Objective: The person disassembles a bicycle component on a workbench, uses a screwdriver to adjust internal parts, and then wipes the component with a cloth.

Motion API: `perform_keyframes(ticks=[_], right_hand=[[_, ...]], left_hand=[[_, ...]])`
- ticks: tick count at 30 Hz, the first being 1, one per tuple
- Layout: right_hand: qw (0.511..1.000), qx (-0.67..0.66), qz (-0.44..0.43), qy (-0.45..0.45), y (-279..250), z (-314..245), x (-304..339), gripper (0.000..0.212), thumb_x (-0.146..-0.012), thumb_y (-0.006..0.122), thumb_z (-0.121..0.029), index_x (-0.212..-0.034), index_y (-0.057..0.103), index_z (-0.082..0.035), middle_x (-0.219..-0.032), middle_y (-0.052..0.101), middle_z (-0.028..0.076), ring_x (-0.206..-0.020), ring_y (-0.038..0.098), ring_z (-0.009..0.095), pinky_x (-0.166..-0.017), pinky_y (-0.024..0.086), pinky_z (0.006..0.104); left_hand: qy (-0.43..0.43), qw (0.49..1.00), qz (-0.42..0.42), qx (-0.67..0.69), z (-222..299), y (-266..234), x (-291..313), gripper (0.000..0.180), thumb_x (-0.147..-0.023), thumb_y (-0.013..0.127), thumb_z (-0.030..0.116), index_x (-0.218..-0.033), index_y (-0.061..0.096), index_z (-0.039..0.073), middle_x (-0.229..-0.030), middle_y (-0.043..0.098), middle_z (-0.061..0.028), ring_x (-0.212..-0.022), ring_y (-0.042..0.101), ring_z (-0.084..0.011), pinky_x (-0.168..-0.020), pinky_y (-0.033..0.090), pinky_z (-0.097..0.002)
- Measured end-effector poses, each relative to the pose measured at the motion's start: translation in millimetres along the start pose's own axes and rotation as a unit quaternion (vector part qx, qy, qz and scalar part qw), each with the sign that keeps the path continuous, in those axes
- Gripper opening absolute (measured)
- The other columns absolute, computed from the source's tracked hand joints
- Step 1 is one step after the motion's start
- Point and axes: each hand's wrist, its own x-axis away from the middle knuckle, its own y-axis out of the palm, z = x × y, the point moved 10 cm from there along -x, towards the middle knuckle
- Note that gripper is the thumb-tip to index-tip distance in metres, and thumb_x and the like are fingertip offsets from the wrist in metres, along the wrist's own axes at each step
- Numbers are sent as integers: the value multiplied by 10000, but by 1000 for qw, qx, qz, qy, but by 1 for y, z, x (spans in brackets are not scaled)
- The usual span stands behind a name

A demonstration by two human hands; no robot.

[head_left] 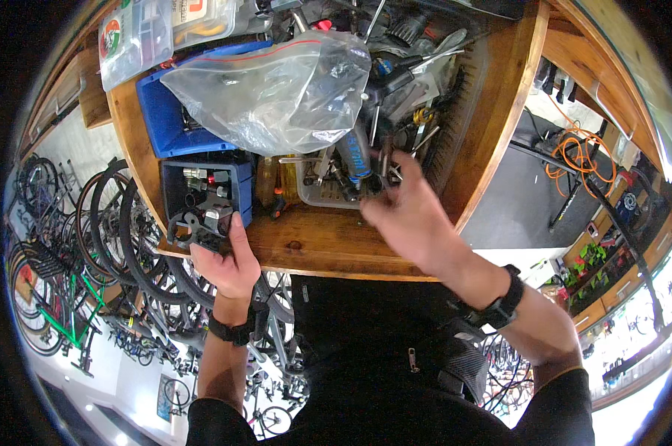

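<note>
My right hand [410, 215] is blurred, reaching up and forward into the clear plastic tray [328, 195] of tools. Its fingertips sit at the tray's near edge, among dark metal pieces; I cannot tell whether the fingers are pinching one of them or just spread over them. My left hand [228, 256] is well to the left, curled around the near edge of a small dark blue bin [241, 182], thumb up along its right wall, fingers closed on the front lip.

The tray lies straight ahead of my right hand, so that hand is clearly the nearer one. The tools in it mostly run lengthwise away from me, including a blue-handled tool [357, 157] standing just left of my fingertips.

The small bin holds short silvery and dark metal parts, one with a red tip. Behind it a larger blue bin [169, 123] carries a crumpled clear plastic bag [273, 93]. Everything rests on a wooden tabletop [328, 241].
</note>
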Motion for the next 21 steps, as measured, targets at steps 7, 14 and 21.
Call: perform_keyframes(ticks=[7, 14, 21], right_hand=[[991, -36, 55, -120, -28, -23, 7, 762, -866, 642, -26, -1479, 190, -4, -1027, 655, 148, -874, 631, 170, -717, 504, 290], [954, -231, 157, -112, -62, -41, -48, 874, -839, 609, 15, -1552, 106, -40, -979, 660, 115, -767, 605, 157, -610, 472, 262], [977, -147, 152, -33, -55, -30, -53, 625, -832, 660, -23, -1375, 352, -47, -904, 648, 109, -663, 560, 151, -543, 433, 279]], left_hand=[[-4, 1000, -7, -17, -1, -1, 1, 298, -935, 636, 7, -1199, 532, -85, -1092, 671, -138, -928, 642, -176, -836, 515, -290], [-12, 1000, 11, 21, -5, 1, 1, 321, -929, 636, -6, -1216, 520, -89, -1107, 663, -145, -943, 639, -176, -840, 514, -285], [7, 1000, -10, -14, 1, 1, 0, 309, -939, 615, -7, -1218, 515, -95, -1120, 658, -146, -963, 633, -184, -854, 506, -296]])
